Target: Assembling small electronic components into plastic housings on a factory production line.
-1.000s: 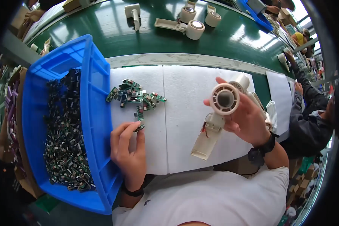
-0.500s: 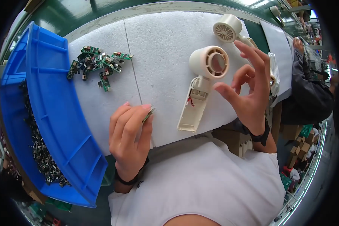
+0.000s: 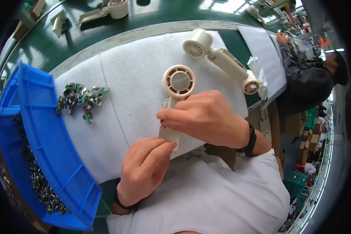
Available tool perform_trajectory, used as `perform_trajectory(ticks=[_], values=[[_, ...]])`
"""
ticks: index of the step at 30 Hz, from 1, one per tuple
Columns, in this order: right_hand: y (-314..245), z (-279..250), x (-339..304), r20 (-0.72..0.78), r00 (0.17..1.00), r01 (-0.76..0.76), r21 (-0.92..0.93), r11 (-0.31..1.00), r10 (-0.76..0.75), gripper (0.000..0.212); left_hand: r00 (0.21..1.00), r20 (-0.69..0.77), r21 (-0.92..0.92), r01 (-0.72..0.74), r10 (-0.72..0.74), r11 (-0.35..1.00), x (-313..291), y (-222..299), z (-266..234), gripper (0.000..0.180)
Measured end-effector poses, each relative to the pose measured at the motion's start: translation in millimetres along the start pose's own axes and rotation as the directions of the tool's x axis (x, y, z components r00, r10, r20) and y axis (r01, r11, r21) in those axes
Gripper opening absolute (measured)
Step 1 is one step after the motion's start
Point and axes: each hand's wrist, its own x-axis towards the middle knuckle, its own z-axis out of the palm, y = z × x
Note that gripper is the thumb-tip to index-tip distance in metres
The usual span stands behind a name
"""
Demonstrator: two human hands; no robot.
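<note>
An opened cream handheld fan (image 3: pixel 178 81) lies on the white foam sheet, its round head away from me and its hollow handle (image 3: pixel 169 135) toward me. My right hand (image 3: pixel 210 117) is closed over the upper part of the handle, hiding most of the inside. At the handle's lower end is my left hand (image 3: pixel 145 168), its fingers pressed together. Whatever sits between those fingertips is hidden. Small green circuit boards (image 3: pixel 82 99) are heaped on the foam at the left.
A blue bin (image 3: pixel 46 124) of many small boards stands at the left. Beyond my right hand lie another cream fan (image 3: pixel 199 42) and a further fan head (image 3: pixel 251 86). More fan parts (image 3: pixel 117 8) rest on the green bench. A person (image 3: pixel 306 78) in dark clothes works at the right.
My right hand has come down from the air onto the fan handle. My left hand, which held a small circuit board, has moved to the handle's lower end. The view has shifted.
</note>
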Motion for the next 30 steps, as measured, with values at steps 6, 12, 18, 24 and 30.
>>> perform_trajectory(ticks=[6, 12, 18, 24, 30], values=[[8.9, 10.1, -8.7, -0.156, 0.983, 0.100, 0.022, 0.995, -0.095, 0.015, 0.998, -0.034, -0.007, 0.048, -0.049, 0.999, -6.1, -6.5, 7.4, 0.031], [-8.3, 18.2, -10.6, -0.169, 0.985, 0.052, 0.178, 0.983, -0.022, 0.011, 0.999, 0.051, -0.126, 0.022, -0.015, 0.992, -8.0, -2.3, -7.6, 0.029], [-30.0, 38.4, -10.6, -0.204, 0.979, -0.013, 0.088, 0.996, 0.031, 0.015, 0.991, -0.073, -0.297, 0.086, -0.112, 0.951, -20.3, -11.2, -4.1, 0.030], [-35.7, 39.3, -8.4, -0.367, 0.921, -0.082, 0.147, 0.986, 0.131, 0.015, 0.989, -0.018, -0.276, 0.136, -0.147, 0.951, -15.2, -9.9, -13.6, 0.029], [-34.6, 44.9, -9.2, -0.335, 0.936, -0.068, 0.120, 0.990, 0.105, 0.015, 0.972, -0.010, -0.270, 0.223, -0.234, 0.937, -12.6, -5.6, -17.0, 0.027]])
